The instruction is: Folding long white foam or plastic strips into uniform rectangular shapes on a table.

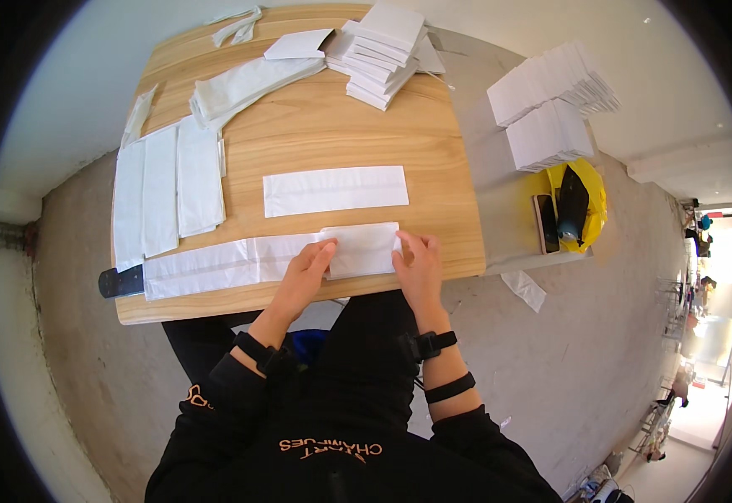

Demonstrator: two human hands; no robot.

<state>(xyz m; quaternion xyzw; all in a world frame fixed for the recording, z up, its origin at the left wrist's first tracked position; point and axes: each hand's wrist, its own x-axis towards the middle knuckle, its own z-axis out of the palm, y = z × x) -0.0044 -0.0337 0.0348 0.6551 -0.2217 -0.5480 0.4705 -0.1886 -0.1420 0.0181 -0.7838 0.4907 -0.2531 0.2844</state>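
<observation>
A folded white rectangular piece [364, 251], paper-like and flat, lies near the front edge of the wooden table. My left hand [307, 270] pinches its left end between thumb and fingers. At its right edge my right hand [419, 267] is closed, thumb and fingertips gripping the border. A long, creased white strip [206, 267] extends leftward from the folded piece; whether the two are joined I cannot tell. Just beyond my hands lies another flat white strip [336, 190], untouched.
Flat white strips [160, 189] lie at the table's left, above a dark phone-like object [121, 282]. More white strips [253, 84] and a stack of folded white pieces [382, 54] are at the back. White stacks [542, 84] and a yellow bag [596, 210] stand at right.
</observation>
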